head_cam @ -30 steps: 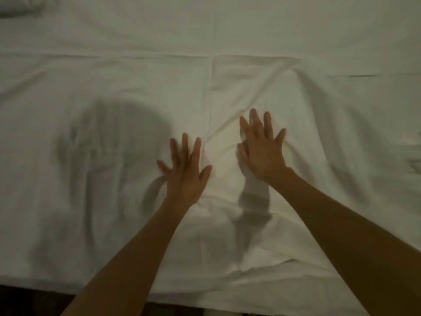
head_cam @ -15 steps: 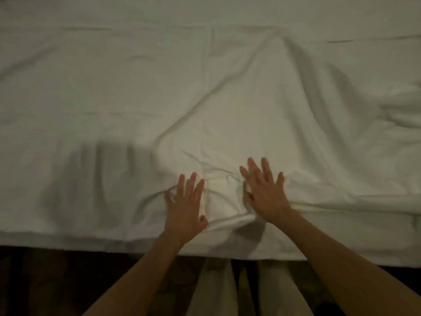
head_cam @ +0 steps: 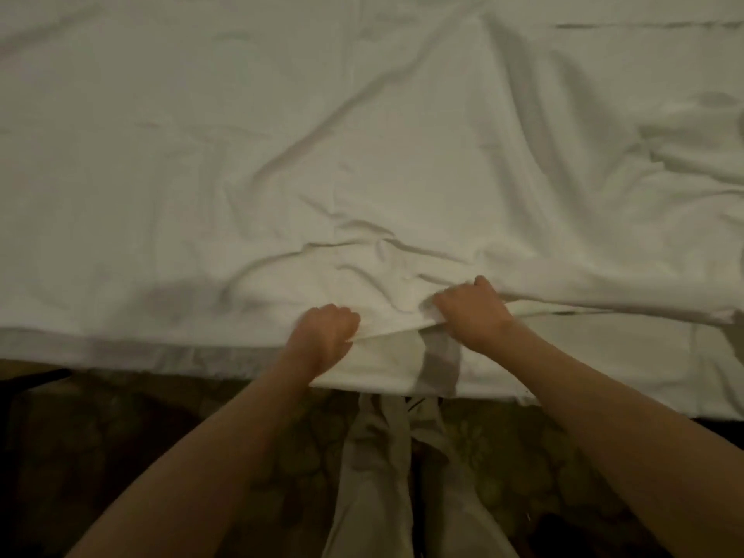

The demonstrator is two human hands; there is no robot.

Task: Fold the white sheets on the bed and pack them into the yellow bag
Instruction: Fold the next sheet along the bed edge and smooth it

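Note:
A wide white sheet [head_cam: 282, 155] lies spread over the bed, creased toward the near middle and bunched at the right. At the bed's near edge my left hand [head_cam: 324, 336] grips the sheet's hem with curled fingers. My right hand [head_cam: 473, 312] grips the same hem a little to the right, lifting a fold of cloth off the layer below. The two fists are a short span apart. No yellow bag is in view.
The bed's near edge [head_cam: 141, 356] runs across the lower frame, with a second white layer [head_cam: 604, 364] hanging under the gripped hem. Below it lie a dark patterned carpet [head_cam: 120, 457] and my light trouser legs [head_cam: 378, 477].
Both hands slid back from the middle of the sheet to its near edge. They went from flat, spread fingers to fists closed on the hem, and the sheet wrinkled toward me.

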